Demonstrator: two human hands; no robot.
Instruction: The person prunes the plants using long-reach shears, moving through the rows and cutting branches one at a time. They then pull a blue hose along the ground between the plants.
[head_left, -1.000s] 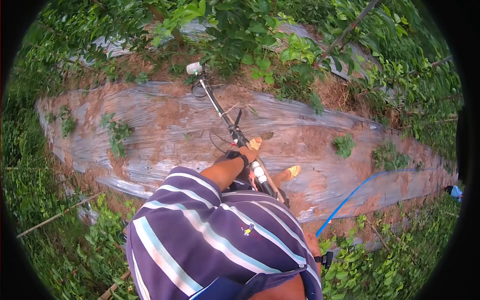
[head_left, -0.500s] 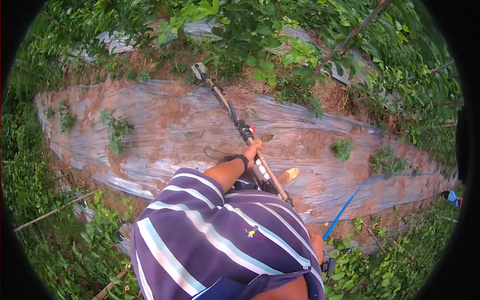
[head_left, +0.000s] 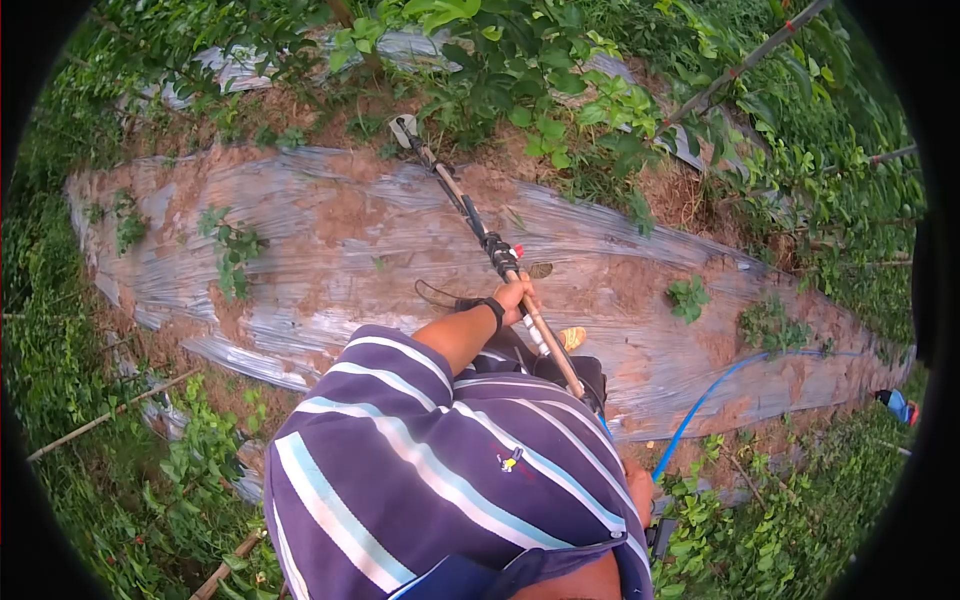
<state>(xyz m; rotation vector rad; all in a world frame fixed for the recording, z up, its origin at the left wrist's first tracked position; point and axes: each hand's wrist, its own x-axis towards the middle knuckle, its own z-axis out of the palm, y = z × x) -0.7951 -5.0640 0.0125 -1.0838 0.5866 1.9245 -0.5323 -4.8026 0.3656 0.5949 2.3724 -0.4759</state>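
Ahead of the chest, the left hand (head_left: 515,296) was closed round a lance (head_left: 468,212), its fingers wrapped about the shaft just behind a dark fitting (head_left: 497,247), with a black wristband (head_left: 492,312) on the wrist. From that grip the lance ran forward and away to a pale nozzle (head_left: 403,128) at the foot of the bushes (head_left: 520,70), and back past the hip toward the right hand (head_left: 634,486). That hand showed only as a sliver beside the striped shirt (head_left: 440,470), so whether it was open or gripping could not be told. A blue hose (head_left: 700,405) curved off over the ground just beyond the right hand. Under the left hand lay a strip of silvery film (head_left: 300,250) dusted with red soil, with weeds poking through it, and a yellow sandal (head_left: 572,338) showed just beneath the shaft. A stake (head_left: 110,415) lay in the grass well to the left of both hands. The lance looked stiff, thin and light, but long enough for its far end to swing and sag, and the trailing hose would likely drag on it. It seemed best held in two places well apart, near the fitting and at the rear end. The smooth shaft might slip if wet.
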